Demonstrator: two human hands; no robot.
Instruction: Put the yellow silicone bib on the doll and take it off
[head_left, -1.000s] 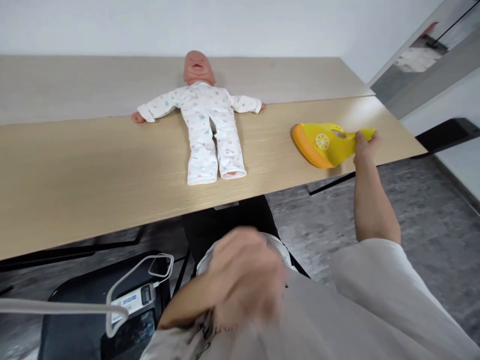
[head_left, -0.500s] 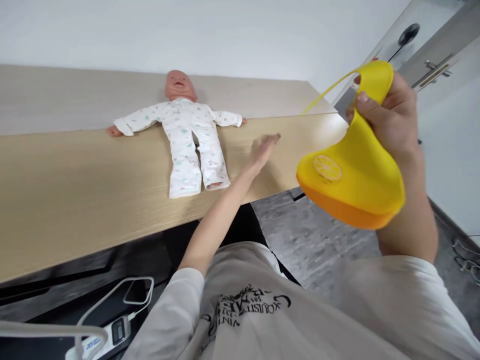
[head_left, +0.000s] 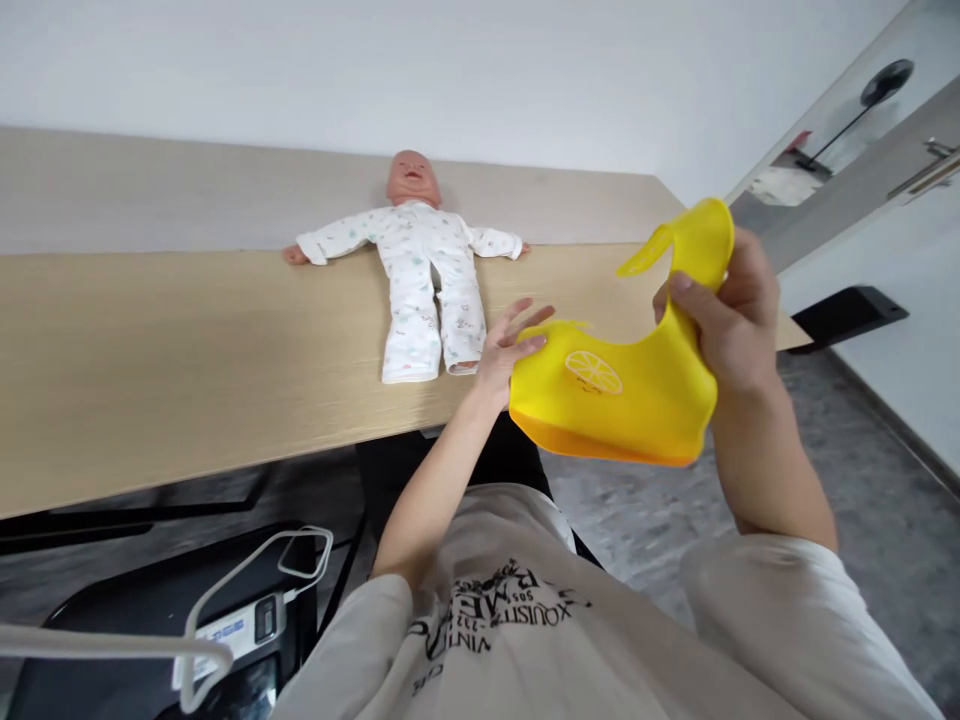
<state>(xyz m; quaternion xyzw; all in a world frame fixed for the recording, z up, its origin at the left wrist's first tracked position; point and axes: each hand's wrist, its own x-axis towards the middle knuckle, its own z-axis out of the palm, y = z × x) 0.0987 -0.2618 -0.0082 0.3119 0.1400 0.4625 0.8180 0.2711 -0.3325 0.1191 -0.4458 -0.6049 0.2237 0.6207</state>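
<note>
A yellow silicone bib with an orange pocket edge and a lemon print hangs in the air in front of me. My right hand is closed round its upper neck strap. My left hand has its fingers spread and touches the bib's left edge, gripping nothing that I can see. A baby doll in white printed pyjamas lies on its back on the wooden table, arms spread, a little left of and beyond my left hand.
The table's front edge runs just under my hands. Below it on the left sit a black case and a white power strip with a white cable. Grey floor lies to the right, with a black table foot.
My right hand has lifted the bib off the table and brought it in front of me. My left hand rose from my lap and reached the bib's left edge.
</note>
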